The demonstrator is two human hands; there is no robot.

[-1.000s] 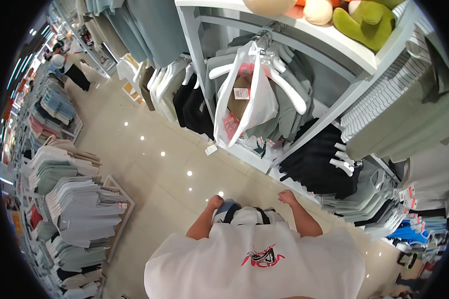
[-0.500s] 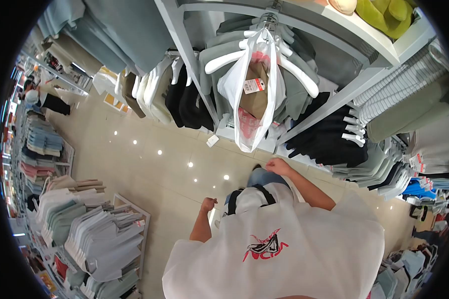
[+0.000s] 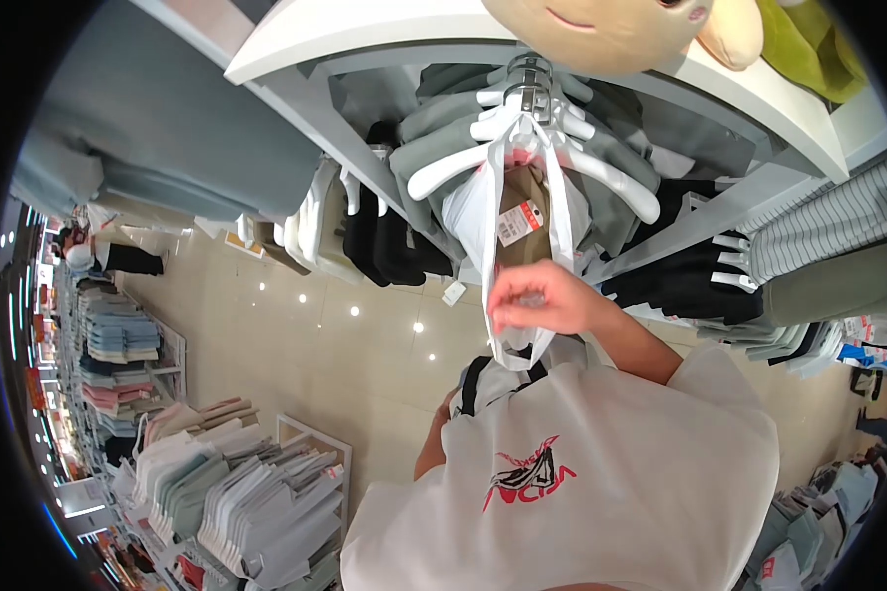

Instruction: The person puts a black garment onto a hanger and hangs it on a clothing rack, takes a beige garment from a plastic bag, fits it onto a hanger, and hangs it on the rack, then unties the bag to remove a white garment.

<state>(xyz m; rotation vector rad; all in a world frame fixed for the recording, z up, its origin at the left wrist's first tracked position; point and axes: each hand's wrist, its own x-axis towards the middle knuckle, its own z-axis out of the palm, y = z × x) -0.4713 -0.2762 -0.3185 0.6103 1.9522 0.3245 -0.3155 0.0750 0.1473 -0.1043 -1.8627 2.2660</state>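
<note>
In front of me, a white plastic bag point(image 3: 572, 212) hangs by its handles among white hangers point(image 3: 616, 187) on a metal rack arm. Its opening shows a brown item with a red and white price tag point(image 3: 519, 224). My right hand point(image 3: 540, 298) is over the lower part of the bag, its fingers loosely curled and a gap between thumb and fingers; no grip on the bag is visible. Low beside my white shirt point(image 3: 641, 433) is my left hand point(image 3: 449, 406), mostly hidden, its fingers not distinguishable.
A white shelf point(image 3: 296, 32) above holds plush toys point(image 3: 611, 30). Black clothes point(image 3: 685, 281) hang to the right, and more garments point(image 3: 266, 512) stand on a low rack at the lower left. A person point(image 3: 118, 258) is far off at the left.
My right hand has risen from below the bag to in front of it. My left hand has drawn in beside my body and is now mostly hidden. The rack and shelf appear closer.
</note>
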